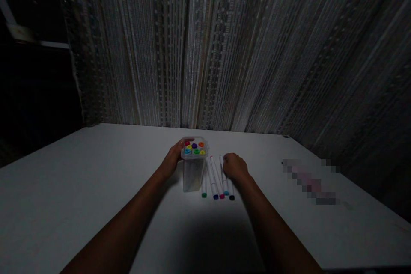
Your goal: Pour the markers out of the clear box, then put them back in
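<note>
A clear plastic container [193,175] stands upright on the table, with several marker ends in red, yellow, purple, orange, blue and green showing at its top. My left hand [175,156] grips its left side near the rim; some fingers are hidden behind it. To the right of the container, several white markers lie side by side, among them a green-ended one [204,184], a dark-blue-ended one [212,180], a pink-ended one [217,175] and a black-ended one [231,192]. My right hand [235,166] is closed at the far end of the rightmost markers; its fingertips are partly hidden.
The white table [96,171] stretches to both sides. A patterned striped curtain [192,51] hangs along its far edge. At the right lies a pixelated, blurred object [308,182] that I cannot make out. The room is dim, darkest at the left.
</note>
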`<state>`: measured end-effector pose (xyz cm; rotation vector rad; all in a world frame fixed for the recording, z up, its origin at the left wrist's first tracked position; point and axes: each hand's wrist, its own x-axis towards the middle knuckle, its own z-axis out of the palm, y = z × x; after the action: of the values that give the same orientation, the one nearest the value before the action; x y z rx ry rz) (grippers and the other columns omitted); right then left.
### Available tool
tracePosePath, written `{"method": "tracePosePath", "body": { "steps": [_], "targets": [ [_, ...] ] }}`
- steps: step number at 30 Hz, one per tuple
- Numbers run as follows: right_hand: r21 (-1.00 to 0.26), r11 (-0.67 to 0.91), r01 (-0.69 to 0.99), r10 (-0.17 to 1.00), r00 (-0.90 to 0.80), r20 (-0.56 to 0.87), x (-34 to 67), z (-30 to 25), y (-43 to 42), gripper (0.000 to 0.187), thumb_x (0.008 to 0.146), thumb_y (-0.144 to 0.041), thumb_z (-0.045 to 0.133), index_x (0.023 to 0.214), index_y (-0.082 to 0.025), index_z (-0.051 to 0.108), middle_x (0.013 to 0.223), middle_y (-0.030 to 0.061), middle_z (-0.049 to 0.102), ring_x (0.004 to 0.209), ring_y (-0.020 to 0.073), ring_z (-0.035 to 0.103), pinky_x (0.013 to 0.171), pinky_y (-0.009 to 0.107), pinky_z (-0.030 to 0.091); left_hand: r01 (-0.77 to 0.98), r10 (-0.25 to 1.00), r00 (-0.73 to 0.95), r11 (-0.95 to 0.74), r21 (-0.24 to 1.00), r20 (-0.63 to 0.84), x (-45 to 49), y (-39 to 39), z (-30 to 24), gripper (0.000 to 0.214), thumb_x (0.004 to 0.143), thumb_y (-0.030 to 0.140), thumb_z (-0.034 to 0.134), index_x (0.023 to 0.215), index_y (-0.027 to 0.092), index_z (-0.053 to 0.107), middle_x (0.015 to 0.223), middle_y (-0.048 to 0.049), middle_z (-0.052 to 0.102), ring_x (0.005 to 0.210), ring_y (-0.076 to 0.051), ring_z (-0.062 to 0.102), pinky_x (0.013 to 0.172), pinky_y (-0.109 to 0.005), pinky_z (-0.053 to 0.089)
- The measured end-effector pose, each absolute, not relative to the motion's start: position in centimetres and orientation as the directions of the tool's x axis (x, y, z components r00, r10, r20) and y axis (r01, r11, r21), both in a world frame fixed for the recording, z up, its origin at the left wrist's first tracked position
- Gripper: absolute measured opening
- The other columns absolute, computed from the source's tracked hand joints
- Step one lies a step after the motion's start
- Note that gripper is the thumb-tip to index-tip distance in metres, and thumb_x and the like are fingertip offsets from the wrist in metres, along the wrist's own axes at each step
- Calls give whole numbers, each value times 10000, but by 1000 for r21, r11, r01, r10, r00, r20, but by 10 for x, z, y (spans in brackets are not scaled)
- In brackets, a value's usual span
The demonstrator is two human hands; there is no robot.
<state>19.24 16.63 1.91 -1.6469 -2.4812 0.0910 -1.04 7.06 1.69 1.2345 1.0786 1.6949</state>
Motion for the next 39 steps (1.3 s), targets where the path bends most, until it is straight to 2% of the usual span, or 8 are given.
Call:
{"method": "tracePosePath", "body": {
  "steps": [3, 9, 13, 16, 26, 31, 35, 39],
  "targets": [
    [-141, 367, 919, 930, -357, 91, 194, 19, 168, 355, 831, -132, 421, 1104, -140, 647, 1154, 139, 643, 1043, 240, 609, 797, 302, 429, -106, 919, -237, -347, 932, 315, -10, 70, 17, 631, 756, 677, 504, 1114, 169, 611, 1054, -99, 713, 999, -298, 648, 847, -390, 479],
    [-118, 342, 932, 938, -330, 110, 196, 20, 169, 315, 857, -180, 409, 1034, -131, 665, 1105, 161, 650, 1008, 254, 620, 772, 317, 432, -95, 917, -253, -341, 935, 309, -8, 67, 21, 657, 740, 701, 504, 1103, 165, 620, 1035, -103, 720, 1024, -310, 641, 846, -392, 481],
    [-147, 387, 910, 918, -365, 153, 194, 20, 166, 327, 892, -264, 408, 1071, -145, 655, 1148, 148, 628, 1034, 246, 603, 812, 319, 427, -111, 922, -258, -326, 939, 290, -7, 67, 23, 693, 717, 721, 511, 1107, 157, 613, 1006, -110, 727, 990, -314, 654, 827, -395, 486],
    [-147, 422, 895, 905, -405, 131, 191, 19, 164, 325, 875, -308, 468, 1086, -136, 645, 1158, 145, 621, 1058, 241, 585, 838, 315, 419, -128, 922, -259, -328, 936, 288, -6, 66, 24, 684, 714, 718, 521, 1098, 160, 610, 986, -106, 731, 958, -304, 665, 815, -389, 489],
    [-118, 401, 908, 916, -395, 75, 188, 25, 156, 284, 806, -293, 547, 987, -109, 665, 1026, 160, 667, 991, 256, 605, 758, 313, 426, -121, 919, -263, -334, 935, 294, -9, 68, 20, 658, 714, 710, 525, 1081, 172, 623, 989, -98, 728, 968, -307, 661, 813, -390, 484],
    [-134, 409, 903, 910, -393, 132, 187, 25, 157, 291, 848, -320, 510, 967, -111, 674, 1022, 161, 661, 1004, 252, 589, 781, 317, 423, -130, 923, -252, -330, 935, 291, -8, 68, 21, 658, 726, 707, 513, 1093, 171, 618, 991, -97, 728, 964, -304, 663, 819, -394, 484],
    [-173, 524, 834, 848, -494, 191, 183, 22, 154, 321, 877, -327, 492, 1083, -147, 659, 1089, 132, 632, 1053, 228, 558, 845, 304, 406, -124, 918, -255, -343, 931, 305, -8, 69, 20, 643, 733, 697, 517, 1087, 171, 622, 1002, -96, 727, 968, -299, 661, 828, -392, 482],
    [-173, 592, 787, 806, -576, 136, 180, 18, 151, 376, 866, -321, 516, 1189, -159, 621, 1136, 136, 605, 1105, 233, 519, 886, 305, 387, -114, 917, -250, -345, 932, 309, -9, 70, 18, 625, 746, 681, 515, 1096, 175, 625, 1039, -95, 719, 995, -299, 649, 844, -394, 478]
  ]
}}
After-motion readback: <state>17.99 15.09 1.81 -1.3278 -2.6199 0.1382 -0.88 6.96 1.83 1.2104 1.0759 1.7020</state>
